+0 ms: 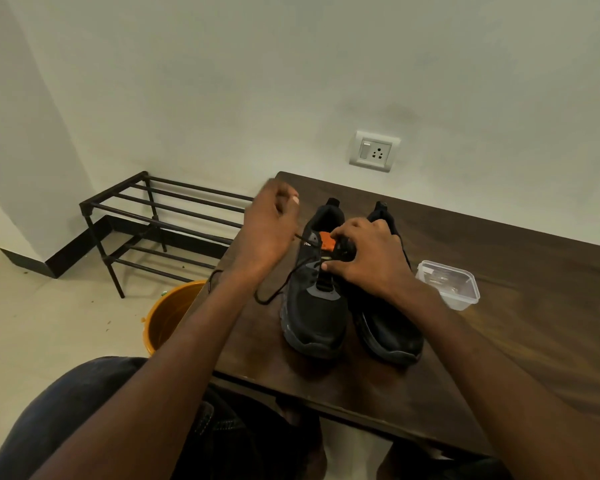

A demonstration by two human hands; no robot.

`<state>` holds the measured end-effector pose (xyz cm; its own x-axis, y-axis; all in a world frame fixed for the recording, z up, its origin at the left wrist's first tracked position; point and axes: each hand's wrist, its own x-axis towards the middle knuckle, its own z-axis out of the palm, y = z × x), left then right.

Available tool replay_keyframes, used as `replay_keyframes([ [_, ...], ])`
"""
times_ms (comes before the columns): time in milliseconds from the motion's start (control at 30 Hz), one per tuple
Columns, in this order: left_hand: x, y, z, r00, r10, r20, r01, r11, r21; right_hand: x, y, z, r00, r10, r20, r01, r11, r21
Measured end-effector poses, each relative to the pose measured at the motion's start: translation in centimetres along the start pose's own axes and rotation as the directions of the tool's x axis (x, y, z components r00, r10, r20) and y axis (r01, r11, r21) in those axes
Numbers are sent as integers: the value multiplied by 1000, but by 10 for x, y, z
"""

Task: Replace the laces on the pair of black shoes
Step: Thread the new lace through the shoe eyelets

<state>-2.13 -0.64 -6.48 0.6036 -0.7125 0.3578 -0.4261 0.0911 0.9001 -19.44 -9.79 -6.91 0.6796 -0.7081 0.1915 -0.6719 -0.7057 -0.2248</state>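
Black shoes (pixel 350 292) on table (pixel 516 271), left hand (pixel 269 230) pinching lace (pixel 284 278), right hand (pixel 368 258) on tongue.

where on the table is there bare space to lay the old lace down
Bare wood lies right of the plastic container, on to the table edge, and in front of the shoes' toes. The near left edge is crowded by the left hand, the lace and the right hand.

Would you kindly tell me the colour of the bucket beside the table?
Orange bucket, seen in the head view.
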Motion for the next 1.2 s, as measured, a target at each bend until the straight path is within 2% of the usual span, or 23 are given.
replay_keyframes([
  [67,-6,-15,8,989,54,140,-96,945,312,-2,0,1,1000,2,14,-2,1000,7],
  [133,-14,-28,15,968,14,250,-118,907,405,-4,0,2,1000,1,24,-2,999,46],
  [200,-17,-36,20,965,-25,261,-89,906,415,-5,0,2,1000,2,22,-3,998,66],
  [267,-17,-32,19,976,-16,219,-45,962,270,-7,0,0,1000,-7,21,6,999,46],
  [333,-11,-16,13,991,-86,102,96,990,-101,-7,-1,0,1000,-21,20,20,1000,16],
  [400,-2,2,3,971,-234,42,222,828,-514,-8,-1,-1,999,-21,32,21,1000,13],
  [433,2,6,-1,958,-284,33,249,771,-586,-8,-1,-1,999,-20,40,19,1000,16],
  [467,4,6,-3,955,-295,18,260,811,-524,-8,-2,-1,999,-22,48,21,1000,22],
  [533,0,-4,2,982,-182,50,186,978,-94,-9,-2,-3,999,-17,52,15,999,42],
  [567,-4,-12,6,987,-117,109,104,987,123,-9,-3,-4,999,-17,48,15,999,48],
  [600,-8,-20,11,979,-84,184,33,963,268,-10,-4,-4,999,-17,47,15,999,48],
  [633,-13,-26,16,967,-77,242,-9,942,336,-10,-4,-4,999,-18,45,16,999,46],
  [733,-19,-36,24,963,-88,253,1,945,326,-10,-6,-4,999,-13,51,11,998,56],
  [800,-16,-27,22,978,-142,156,127,986,104,-11,-6,-5,998,-8,55,4,998,68],
  [867,-8,-11,12,965,-256,57,261,926,-274,-11,-6,-6,998,-7,59,2,996,84],
  [900,-3,-6,6,957,-288,22,273,878,-392,-11,-5,-5,998,-5,59,0,996,93],
  [933,1,-6,2,958,-286,-11,257,879,-401,-11,-4,-5,998,-3,60,-3,995,100],
  [967,3,-7,0,967,-253,-30,230,920,-318,-11,-4,-4,998,-2,63,-5,994,106],
  [1033,1,-16,1,986,-165,28,166,986,-22,-11,-5,-4,998,3,69,-10,994,108],
  [1100,-5,-25,8,978,-125,165,97,981,168,-11,-6,-4,997,2,74,-10,995,98],
  [1167,-12,-30,16,948,-101,303,10,958,287,-10,-6,-3,997,4,75,-11,996,90],
  [1200,-14,-31,17,941,-91,327,-20,947,321,-10,-5,-3,997,5,76,-12,996,90],
])
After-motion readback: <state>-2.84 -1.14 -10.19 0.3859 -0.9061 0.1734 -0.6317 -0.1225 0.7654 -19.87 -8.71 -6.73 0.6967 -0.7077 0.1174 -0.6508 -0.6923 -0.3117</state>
